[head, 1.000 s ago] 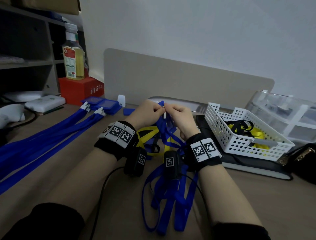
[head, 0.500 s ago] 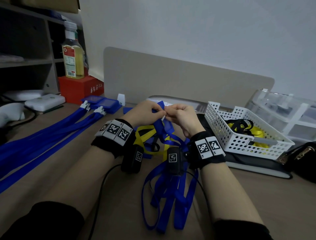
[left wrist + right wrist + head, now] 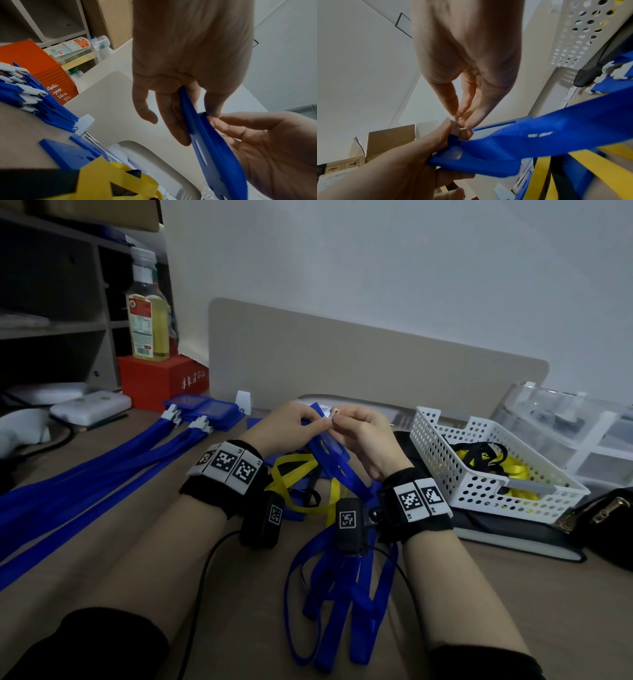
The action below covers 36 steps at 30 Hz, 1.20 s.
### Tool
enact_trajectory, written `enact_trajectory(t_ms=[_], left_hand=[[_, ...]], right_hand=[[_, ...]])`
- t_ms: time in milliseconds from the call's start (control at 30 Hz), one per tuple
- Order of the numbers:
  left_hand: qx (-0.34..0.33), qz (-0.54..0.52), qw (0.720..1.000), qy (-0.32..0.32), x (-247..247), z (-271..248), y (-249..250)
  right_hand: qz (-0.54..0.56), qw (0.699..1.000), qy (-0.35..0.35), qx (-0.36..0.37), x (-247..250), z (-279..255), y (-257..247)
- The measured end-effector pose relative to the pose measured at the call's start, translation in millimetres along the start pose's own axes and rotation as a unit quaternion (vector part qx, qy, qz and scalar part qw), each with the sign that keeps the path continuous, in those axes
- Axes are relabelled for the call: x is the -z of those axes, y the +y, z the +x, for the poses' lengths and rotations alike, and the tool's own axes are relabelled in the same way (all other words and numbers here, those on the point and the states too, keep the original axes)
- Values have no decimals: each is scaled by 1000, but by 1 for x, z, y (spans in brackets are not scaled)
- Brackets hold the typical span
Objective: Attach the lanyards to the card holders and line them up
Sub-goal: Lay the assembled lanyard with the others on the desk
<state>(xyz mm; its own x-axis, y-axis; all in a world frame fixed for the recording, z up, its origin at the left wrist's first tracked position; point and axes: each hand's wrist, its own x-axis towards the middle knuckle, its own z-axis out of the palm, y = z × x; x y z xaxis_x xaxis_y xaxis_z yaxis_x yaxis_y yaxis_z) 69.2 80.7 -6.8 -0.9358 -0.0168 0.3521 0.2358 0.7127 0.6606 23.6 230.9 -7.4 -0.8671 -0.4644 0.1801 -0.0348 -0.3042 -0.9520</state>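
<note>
My left hand (image 3: 317, 422) grips a blue card holder (image 3: 330, 450) by its top edge, thumb on one face and fingers on the other (image 3: 197, 121). My right hand (image 3: 339, 424) pinches the small white clip (image 3: 334, 413) of a blue lanyard (image 3: 342, 594) right at that edge. In the right wrist view the right hand's fingertips (image 3: 467, 124) meet the left thumb over the clip (image 3: 455, 131), and the strap (image 3: 556, 132) runs off to the right. Whether the clip sits in the holder's slot (image 3: 200, 152) is hidden by fingers.
Several finished blue lanyards (image 3: 85, 484) lie side by side at left, their card holders (image 3: 205, 409) by a red box (image 3: 161, 381). Yellow lanyards (image 3: 294, 470) lie under my wrists. A white basket (image 3: 442, 446) stands at right, a beige divider (image 3: 342, 364) behind.
Both hands stay joined at the card holder's top edge. The white clip end now pokes up above the fingertips, and the wrists have shifted slightly.
</note>
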Motion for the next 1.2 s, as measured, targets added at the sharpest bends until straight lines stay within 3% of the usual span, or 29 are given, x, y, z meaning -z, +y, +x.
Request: enact_trajectory(t_ms=[300, 600, 767, 867, 1000, 1100, 1200], left_hand=[[-14, 27, 1000, 2, -1, 0, 3], [-12, 10, 1000, 6, -2, -1, 8], [35, -4, 999, 8, 0, -1, 9], [95, -77, 989, 89, 5, 2, 7], [93, -200, 946, 236, 15, 3, 5], [99, -269, 919, 270, 19, 4, 8], [111, -308, 910, 253, 18, 3, 10]], right_hand=[[-74, 997, 28, 9, 0, -1, 1], [-63, 995, 78, 11, -3, 0, 2], [-104, 989, 100, 36, -4, 2, 5], [-113, 979, 153, 72, -2, 7, 7], [-175, 962, 178, 111, 4, 10, 11], [-195, 958, 175, 120, 5, 13, 14], [-195, 959, 162, 129, 5, 16, 15]])
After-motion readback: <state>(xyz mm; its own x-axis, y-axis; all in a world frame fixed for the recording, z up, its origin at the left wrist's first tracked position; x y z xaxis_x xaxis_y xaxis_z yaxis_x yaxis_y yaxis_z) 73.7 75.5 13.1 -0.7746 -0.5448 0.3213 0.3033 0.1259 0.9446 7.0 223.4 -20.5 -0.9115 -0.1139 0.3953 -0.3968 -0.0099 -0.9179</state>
